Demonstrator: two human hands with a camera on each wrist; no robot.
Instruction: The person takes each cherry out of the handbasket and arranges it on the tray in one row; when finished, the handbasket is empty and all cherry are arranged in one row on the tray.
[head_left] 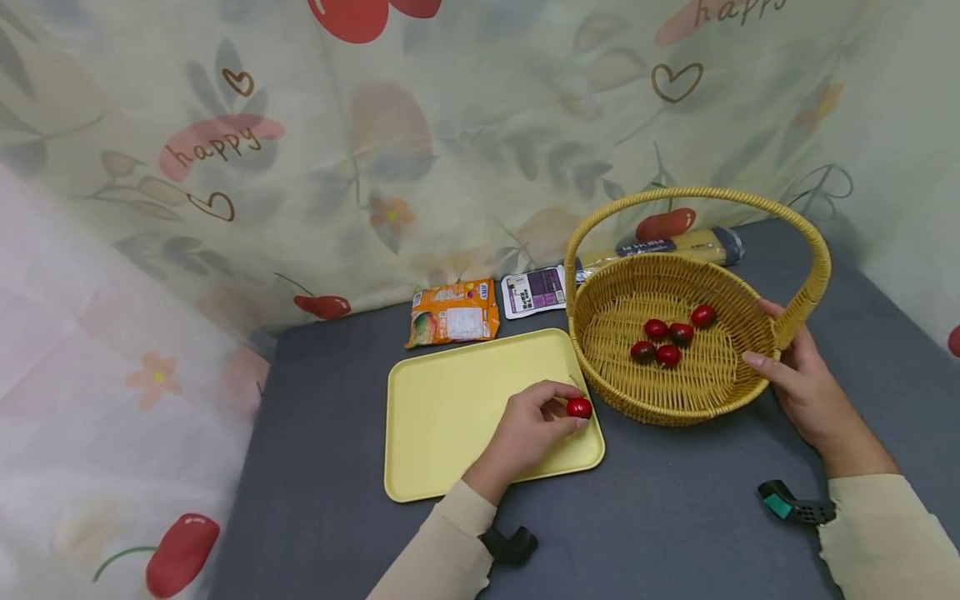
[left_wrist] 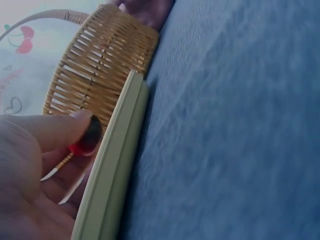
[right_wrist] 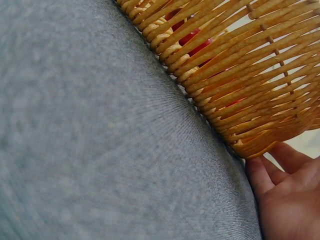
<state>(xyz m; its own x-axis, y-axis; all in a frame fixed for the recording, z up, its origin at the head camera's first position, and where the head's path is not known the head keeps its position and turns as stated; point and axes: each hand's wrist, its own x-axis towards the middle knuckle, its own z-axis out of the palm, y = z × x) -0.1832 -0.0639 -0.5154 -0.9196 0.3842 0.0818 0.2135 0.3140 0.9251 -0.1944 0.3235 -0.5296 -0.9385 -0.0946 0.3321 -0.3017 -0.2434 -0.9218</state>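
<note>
Between thumb and fingers, my left hand point(head_left: 529, 425) pinches a red cherry point(head_left: 579, 407) over the right edge of a pale yellow tray point(head_left: 431, 417). In the left wrist view the cherry point(left_wrist: 89, 136) shows its dark side and stem close to the tray's rim point(left_wrist: 112, 165). My right hand point(head_left: 813, 392) grips the right side of a wicker basket point(head_left: 615, 392), thumb over the rim near the handle's base. Several dark red cherries point(head_left: 681, 334) lie together on the basket's floor. Seen from the right wrist, the right fingertips point(right_wrist: 257, 172) touch the basket's woven wall.
Behind the tray lies an orange snack packet point(head_left: 453, 312), beside a white and purple packet point(head_left: 534, 292). A long yellow packet point(head_left: 697, 246) rests behind the basket, whose tall handle point(head_left: 697, 193) arches above it. Printed cloth point(head_left: 480, 167) hangs at the back of the grey table point(head_left: 315, 467).
</note>
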